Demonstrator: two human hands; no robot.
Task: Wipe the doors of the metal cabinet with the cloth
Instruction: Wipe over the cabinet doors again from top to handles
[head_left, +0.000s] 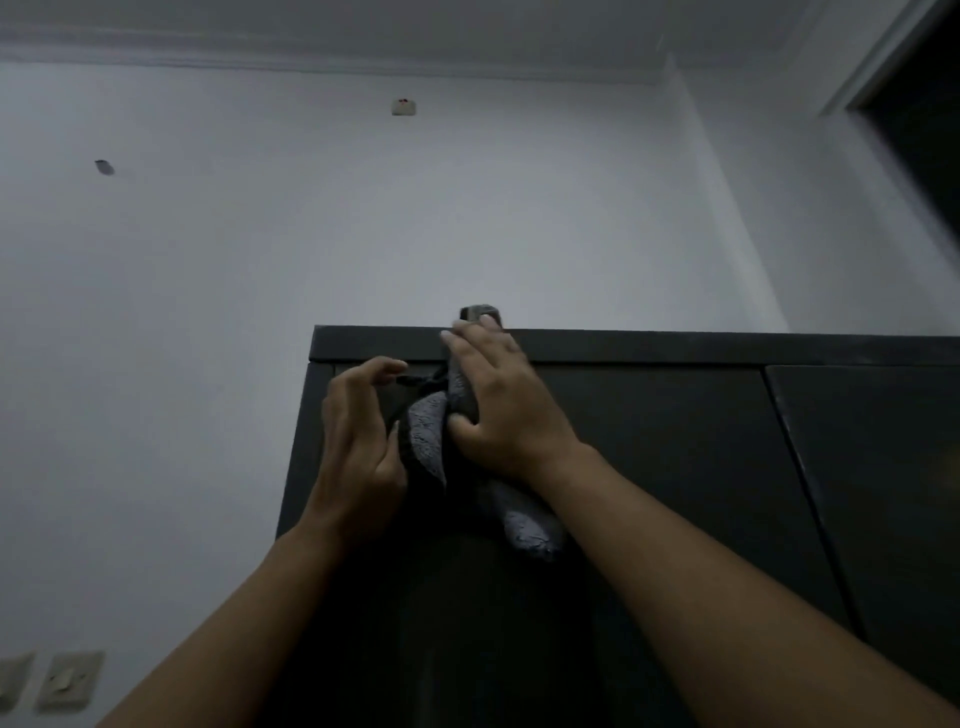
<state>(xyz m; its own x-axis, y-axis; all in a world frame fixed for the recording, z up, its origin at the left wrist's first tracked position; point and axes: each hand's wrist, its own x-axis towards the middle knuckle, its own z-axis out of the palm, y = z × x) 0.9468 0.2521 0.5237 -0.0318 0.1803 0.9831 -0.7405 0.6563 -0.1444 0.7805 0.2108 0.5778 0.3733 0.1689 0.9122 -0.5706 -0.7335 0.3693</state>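
A dark metal cabinet (649, 353) fills the lower right, seen from below. Its left door (649, 467) and right door (883, 467) are closed. A grey fluffy cloth (428, 436) lies against the top of the left door, and one end hangs down below my right wrist. My right hand (498, 400) presses the cloth to the door. Its fingers stretch up to the cabinet's top rim and its thumb hooks into a fold. My left hand (358, 436) is just left of the cloth with loosely curled fingers, its thumb at the cloth's edge.
A white wall (311, 218) rises behind and left of the cabinet, with a small fitting (403, 107) high up. Two light switches (70, 680) sit low on the left. A dark doorway (924, 119) is at the upper right.
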